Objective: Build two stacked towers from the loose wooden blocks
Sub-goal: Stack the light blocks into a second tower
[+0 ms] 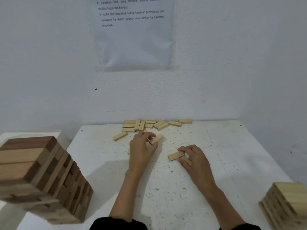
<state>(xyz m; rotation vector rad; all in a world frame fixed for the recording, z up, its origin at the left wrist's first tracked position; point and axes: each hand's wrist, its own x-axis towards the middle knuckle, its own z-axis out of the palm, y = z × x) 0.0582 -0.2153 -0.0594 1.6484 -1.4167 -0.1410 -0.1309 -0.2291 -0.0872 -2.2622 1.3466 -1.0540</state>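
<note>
My left hand (141, 146) pinches a pale wooden block (156, 138) between thumb and fingers in the middle of the white table (224, 155). My right hand (194, 156) grips two pale blocks (176, 156) lying side by side on the table. A tall tower of mixed dark and light blocks (41, 178) stands at the near left. A shorter tower of pale blocks (287, 205) stands at the near right edge. Several loose blocks (149, 125) lie along the far edge by the wall, and one more block (120, 136) lies apart to their left.
A white wall rises right behind the table, with a printed sheet of paper (134, 34) taped to it. A lower white surface (33, 135) shows behind the left tower. A small piece of a block (128, 151) peeks out beside my left wrist.
</note>
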